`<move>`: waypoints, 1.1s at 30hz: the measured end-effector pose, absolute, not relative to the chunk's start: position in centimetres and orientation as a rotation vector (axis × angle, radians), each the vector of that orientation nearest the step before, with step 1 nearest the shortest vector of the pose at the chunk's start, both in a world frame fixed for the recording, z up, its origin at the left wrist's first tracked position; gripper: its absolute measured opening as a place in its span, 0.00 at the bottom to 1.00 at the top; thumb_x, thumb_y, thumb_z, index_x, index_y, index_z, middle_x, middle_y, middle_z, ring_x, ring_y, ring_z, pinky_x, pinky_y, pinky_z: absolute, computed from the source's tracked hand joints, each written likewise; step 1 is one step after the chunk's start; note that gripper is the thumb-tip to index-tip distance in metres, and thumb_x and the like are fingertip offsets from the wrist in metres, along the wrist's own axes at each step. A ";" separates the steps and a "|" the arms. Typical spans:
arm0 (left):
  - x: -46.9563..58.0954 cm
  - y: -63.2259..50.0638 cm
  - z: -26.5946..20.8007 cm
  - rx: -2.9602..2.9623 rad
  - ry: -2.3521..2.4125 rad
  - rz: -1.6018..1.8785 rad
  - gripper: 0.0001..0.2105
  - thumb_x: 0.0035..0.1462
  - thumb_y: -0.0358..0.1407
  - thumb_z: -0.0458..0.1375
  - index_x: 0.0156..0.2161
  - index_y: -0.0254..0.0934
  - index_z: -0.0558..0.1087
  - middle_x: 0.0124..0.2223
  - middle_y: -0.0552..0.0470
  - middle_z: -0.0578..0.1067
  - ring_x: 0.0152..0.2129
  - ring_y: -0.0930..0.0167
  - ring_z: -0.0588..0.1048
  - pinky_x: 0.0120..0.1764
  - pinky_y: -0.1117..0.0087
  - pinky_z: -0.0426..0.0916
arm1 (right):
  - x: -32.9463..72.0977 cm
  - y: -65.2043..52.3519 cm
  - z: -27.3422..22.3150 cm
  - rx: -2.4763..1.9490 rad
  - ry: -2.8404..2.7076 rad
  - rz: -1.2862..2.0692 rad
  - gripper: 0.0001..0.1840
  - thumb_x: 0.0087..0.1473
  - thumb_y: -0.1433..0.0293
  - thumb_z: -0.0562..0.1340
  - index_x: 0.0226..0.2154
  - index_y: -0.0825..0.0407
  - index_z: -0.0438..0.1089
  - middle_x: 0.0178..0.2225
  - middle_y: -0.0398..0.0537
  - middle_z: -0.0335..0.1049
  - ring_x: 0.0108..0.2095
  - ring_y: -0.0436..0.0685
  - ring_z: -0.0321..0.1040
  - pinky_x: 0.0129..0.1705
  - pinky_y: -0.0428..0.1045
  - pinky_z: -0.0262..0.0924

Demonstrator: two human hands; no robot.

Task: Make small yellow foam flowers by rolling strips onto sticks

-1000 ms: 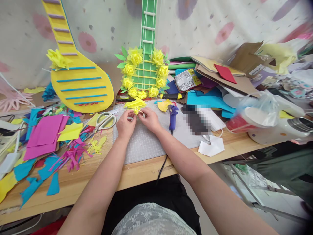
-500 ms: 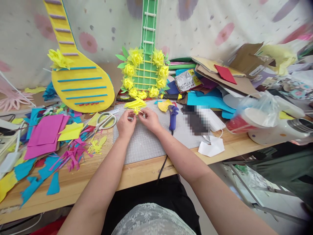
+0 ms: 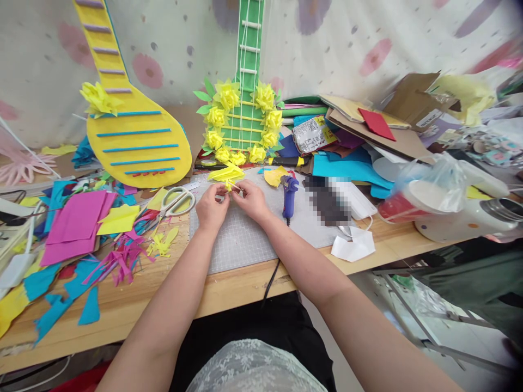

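Here you are, left hand [image 3: 212,209] and right hand [image 3: 250,201] pinching a small bright-yellow paper piece [image 3: 228,185] above the grey gridded cutting mat [image 3: 241,245], fingertips close, probably to steady something so slight. The blue-purple plastic glue gun [image 3: 289,198] sits beside your right, seemingly for easy reach.

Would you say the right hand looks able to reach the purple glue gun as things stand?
Probably yes: the glue gun sits on the mat beside the right hand with nothing visible between them, though that hand is busy at yellow paper.
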State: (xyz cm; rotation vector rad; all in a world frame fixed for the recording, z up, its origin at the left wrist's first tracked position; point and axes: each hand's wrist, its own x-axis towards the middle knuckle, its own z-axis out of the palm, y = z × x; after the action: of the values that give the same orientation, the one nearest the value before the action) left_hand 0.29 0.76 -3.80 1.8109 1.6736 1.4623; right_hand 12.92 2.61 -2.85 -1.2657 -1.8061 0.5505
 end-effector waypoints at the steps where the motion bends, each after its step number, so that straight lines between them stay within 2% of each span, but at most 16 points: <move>1: 0.3 0.7 -3.8 1.814 1.666 1.461 0.11 0.47 0.28 0.56 0.39 0.40 0.69 0.35 0.52 0.76 0.31 0.72 0.74 0.32 0.71 0.68 | 12.9 2.6 -2.8 -1.273 -1.806 0.552 0.07 0.48 0.68 0.57 0.29 0.52 0.69 0.31 0.44 0.69 0.30 0.50 0.61 0.33 0.45 0.55; 15: 0.3 0.6 -3.5 1.732 1.704 1.477 0.10 0.48 0.29 0.56 0.37 0.40 0.70 0.34 0.53 0.75 0.30 0.72 0.74 0.32 0.71 0.67 | 12.9 2.7 -3.0 -1.257 -1.822 0.516 0.06 0.48 0.68 0.57 0.28 0.52 0.69 0.31 0.44 0.69 0.30 0.50 0.62 0.33 0.45 0.55; 22: 0.6 1.1 -4.0 1.373 1.656 1.589 0.10 0.45 0.30 0.58 0.36 0.38 0.67 0.28 0.55 0.72 0.25 0.74 0.72 0.32 0.72 0.68 | 12.8 2.4 -3.0 -1.271 -1.931 0.428 0.08 0.50 0.67 0.55 0.30 0.51 0.69 0.33 0.45 0.69 0.33 0.51 0.64 0.33 0.45 0.54; 28: 0.6 1.5 -3.9 0.950 1.414 1.606 0.13 0.44 0.32 0.58 0.39 0.36 0.67 0.33 0.50 0.74 0.29 0.71 0.74 0.25 0.73 0.69 | 12.6 2.0 -2.5 -1.305 -2.057 0.312 0.10 0.53 0.67 0.54 0.32 0.51 0.70 0.34 0.47 0.69 0.34 0.53 0.64 0.30 0.46 0.52; 33: 0.6 0.9 -3.6 1.200 1.401 1.565 0.18 0.43 0.28 0.59 0.43 0.37 0.66 0.36 0.50 0.75 0.36 0.71 0.75 0.34 0.72 0.71 | 12.5 1.8 -2.2 -1.378 -2.085 0.293 0.10 0.53 0.66 0.54 0.33 0.50 0.70 0.36 0.47 0.69 0.34 0.53 0.64 0.29 0.46 0.50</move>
State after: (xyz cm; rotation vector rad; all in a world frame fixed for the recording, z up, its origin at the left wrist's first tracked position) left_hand 0.57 0.87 -3.57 1.2004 1.4011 1.5647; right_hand 12.54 1.83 -2.21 -1.3783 -2.0850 0.2930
